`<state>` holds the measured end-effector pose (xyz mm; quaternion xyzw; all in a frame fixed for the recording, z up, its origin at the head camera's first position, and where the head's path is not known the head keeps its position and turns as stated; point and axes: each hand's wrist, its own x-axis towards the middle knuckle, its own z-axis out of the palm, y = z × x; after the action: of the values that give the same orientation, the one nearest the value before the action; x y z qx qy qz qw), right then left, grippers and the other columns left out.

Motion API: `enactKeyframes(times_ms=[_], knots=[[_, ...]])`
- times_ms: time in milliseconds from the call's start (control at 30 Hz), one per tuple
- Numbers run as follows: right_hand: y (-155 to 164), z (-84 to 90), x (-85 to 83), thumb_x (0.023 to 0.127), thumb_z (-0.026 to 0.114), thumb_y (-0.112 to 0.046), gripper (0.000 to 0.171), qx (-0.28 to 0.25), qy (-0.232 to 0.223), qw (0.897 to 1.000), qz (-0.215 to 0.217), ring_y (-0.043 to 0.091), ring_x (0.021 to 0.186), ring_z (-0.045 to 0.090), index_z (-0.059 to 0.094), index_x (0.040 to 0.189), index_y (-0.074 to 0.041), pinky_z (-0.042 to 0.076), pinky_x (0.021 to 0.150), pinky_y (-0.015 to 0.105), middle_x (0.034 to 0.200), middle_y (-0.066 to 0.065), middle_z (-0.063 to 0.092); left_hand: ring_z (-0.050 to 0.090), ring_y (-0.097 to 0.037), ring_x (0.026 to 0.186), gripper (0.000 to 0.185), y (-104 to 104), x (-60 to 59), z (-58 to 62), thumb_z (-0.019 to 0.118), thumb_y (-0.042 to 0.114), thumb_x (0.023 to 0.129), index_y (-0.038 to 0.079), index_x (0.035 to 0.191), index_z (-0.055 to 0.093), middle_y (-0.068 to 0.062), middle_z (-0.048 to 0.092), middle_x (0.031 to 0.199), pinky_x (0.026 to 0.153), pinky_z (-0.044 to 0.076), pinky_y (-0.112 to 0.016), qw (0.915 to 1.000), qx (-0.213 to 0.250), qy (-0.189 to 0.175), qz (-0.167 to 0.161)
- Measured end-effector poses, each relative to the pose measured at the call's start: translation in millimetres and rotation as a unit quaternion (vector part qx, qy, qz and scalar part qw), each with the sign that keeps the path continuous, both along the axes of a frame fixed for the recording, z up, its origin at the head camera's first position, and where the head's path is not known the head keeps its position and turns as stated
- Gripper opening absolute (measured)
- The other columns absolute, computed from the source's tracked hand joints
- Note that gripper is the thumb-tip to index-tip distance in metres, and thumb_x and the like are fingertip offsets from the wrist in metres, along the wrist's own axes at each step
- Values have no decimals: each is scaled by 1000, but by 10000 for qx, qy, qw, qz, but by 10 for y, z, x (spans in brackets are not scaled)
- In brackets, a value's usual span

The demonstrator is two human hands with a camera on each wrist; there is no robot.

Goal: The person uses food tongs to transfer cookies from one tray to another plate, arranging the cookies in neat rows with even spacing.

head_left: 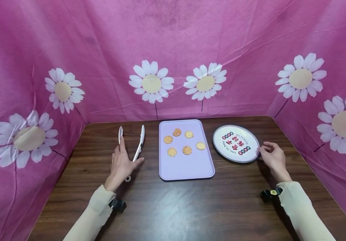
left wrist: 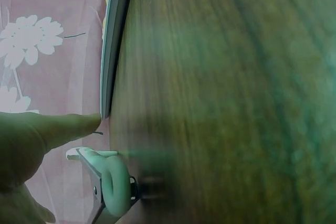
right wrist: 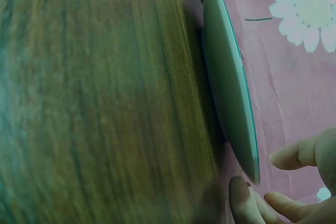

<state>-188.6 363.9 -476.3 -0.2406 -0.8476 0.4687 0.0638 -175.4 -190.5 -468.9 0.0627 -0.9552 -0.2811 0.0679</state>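
My left hand [head_left: 121, 166] lies over a pair of white-tipped tongs [head_left: 138, 149], thumb spread out to the right and fingers reaching along one arm. The tongs stand spread, tips pointing away from me. In the left wrist view, the ring at the tongs' end [left wrist: 116, 184] shows below the thumb. At the right, my right hand [head_left: 273, 157] is at the near right rim of a white oval plate [head_left: 221, 147] with red lettering. The right wrist view shows the thumb [right wrist: 294, 156] above the rim level with a small gap, and fingertips [right wrist: 241, 192] close under the plate's edge.
Between the hands lies a lilac tray [head_left: 186, 170] holding several cookies, among them a swirled cookie [head_left: 187, 150] and a plain oval one [head_left: 200, 146]. All rest on a brown wooden table [head_left: 179, 207]. A pink cloth with daisies [head_left: 173, 40] encloses the back and sides.
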Motion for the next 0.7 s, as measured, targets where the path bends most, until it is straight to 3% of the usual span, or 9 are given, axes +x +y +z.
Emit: enactKeyframes(times_ms=[133, 200, 400, 700], knots=[[-5, -26, -13, 102, 55, -15, 61, -524, -7, 9983, 258, -9, 67, 62, 37, 154, 10, 60, 67, 19, 115, 10, 65, 55, -60, 120, 128, -36, -25, -15, 90, 37, 79, 2, 166, 2, -41, 48, 142, 103, 44, -66, 9999, 111, 80, 8], [-3, -33, -20, 103, 52, -14, 61, -623, -80, 9975, 317, -9, 70, 61, 34, 155, 11, 60, 69, 19, 119, 15, 63, 57, -60, 117, 126, -52, -34, -18, 89, 34, 80, -2, 165, 3, -42, 50, 138, 101, 46, -66, 9999, 128, 93, 28], [9, -45, -34, 101, 51, -11, 61, -858, -202, 9955, 341, -11, 77, 59, 35, 156, 11, 60, 73, 17, 103, -3, 63, 59, -60, 113, 114, -67, -29, -36, 87, 31, 81, -14, 158, 15, -40, 56, 128, 99, 45, -69, 9996, 174, 180, 89], [32, -78, -24, 98, 48, 1, 60, -1378, 107, 9891, 507, -13, 79, 59, 33, 156, 13, 58, 70, 15, 85, -27, 60, 56, -57, 120, 104, -90, -56, -41, 86, 38, 83, -12, 152, 28, -38, 56, 130, 105, 44, -65, 9997, 205, -54, 110]])
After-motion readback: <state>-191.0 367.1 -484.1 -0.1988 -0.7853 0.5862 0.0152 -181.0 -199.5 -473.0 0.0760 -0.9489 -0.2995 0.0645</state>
